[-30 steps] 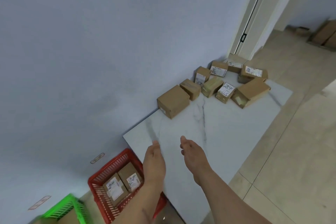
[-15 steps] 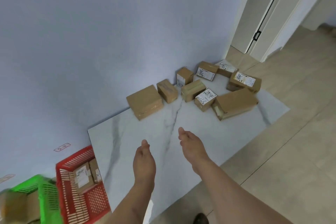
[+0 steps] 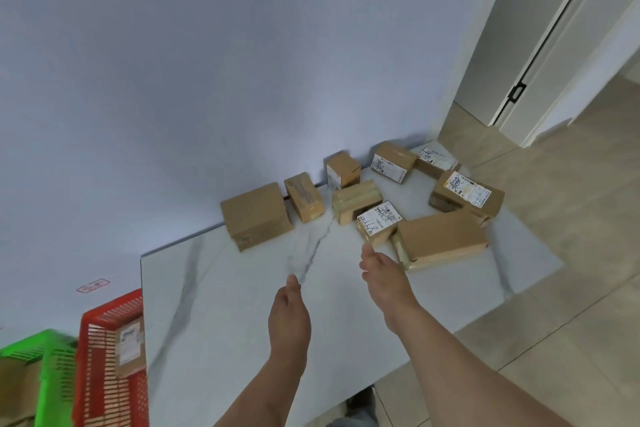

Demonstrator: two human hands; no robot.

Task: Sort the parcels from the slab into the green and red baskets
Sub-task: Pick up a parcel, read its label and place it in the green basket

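Note:
Several brown cardboard parcels lie at the far end of the white marble slab (image 3: 225,305), against the wall. Nearest me are a plain box (image 3: 254,215), a small box with a handwritten white label (image 3: 377,224) and a long flat box (image 3: 441,239). My right hand (image 3: 384,279) reaches out over the slab, empty, its fingertips just short of the labelled box. My left hand (image 3: 289,321) hovers lower over the slab, fingers straight, holding nothing. The red basket (image 3: 110,360) at the slab's left edge holds parcels. The green basket (image 3: 45,371) stands left of it.
A pale blue wall runs along the slab's far side. A white door frame with a sliding door (image 3: 519,87) stands at the right. Beige floor tiles (image 3: 571,305) spread to the right of the slab. A small red-outlined label (image 3: 92,285) is stuck low on the wall.
The view has swung and come closer to the parcels. Both empty hands have stretched forward over the slab, the right one nearing the labelled box. The baskets have slid to the frame's left edge.

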